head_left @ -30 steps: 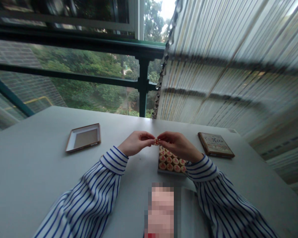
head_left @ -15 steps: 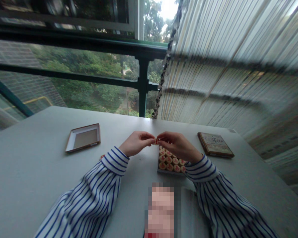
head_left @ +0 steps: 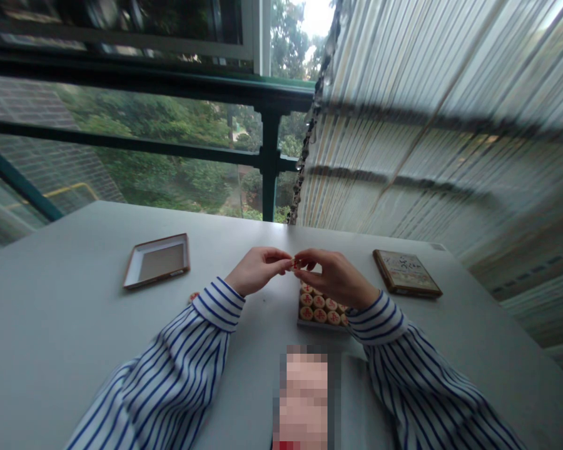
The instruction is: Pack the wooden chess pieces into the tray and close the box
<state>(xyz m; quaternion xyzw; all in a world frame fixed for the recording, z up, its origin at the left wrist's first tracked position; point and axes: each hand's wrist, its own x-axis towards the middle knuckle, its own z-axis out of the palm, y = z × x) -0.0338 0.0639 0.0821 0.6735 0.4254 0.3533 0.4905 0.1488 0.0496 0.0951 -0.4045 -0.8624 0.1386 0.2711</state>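
Observation:
Between my two hands is a small round Chinese chess piece point(head_left: 295, 265) with a red character facing me. My left hand point(head_left: 259, 270) pinches its left side between thumb and fingers. From the right, my right hand point(head_left: 332, 274) grips the same piece with thumb and fingertips. Below the right hand sits a grey tray point(head_left: 319, 325) with rows of round pieces point(head_left: 319, 301) bearing red characters; the hand and cuff hide part of it. Another piece point(head_left: 194, 297) lies on the table, partly covered by my left cuff.
An open box lid point(head_left: 162, 261) rests on the white table point(head_left: 75, 325) at left. To the right lies a flat printed box point(head_left: 407, 274). A window with dark green bars and a striped curtain point(head_left: 380, 125) stand beyond the table's far edge.
The held piece has risen very slightly and shows its red character more fully. My right thumb and fingers have shifted a little on it and the right forearm has edged left.

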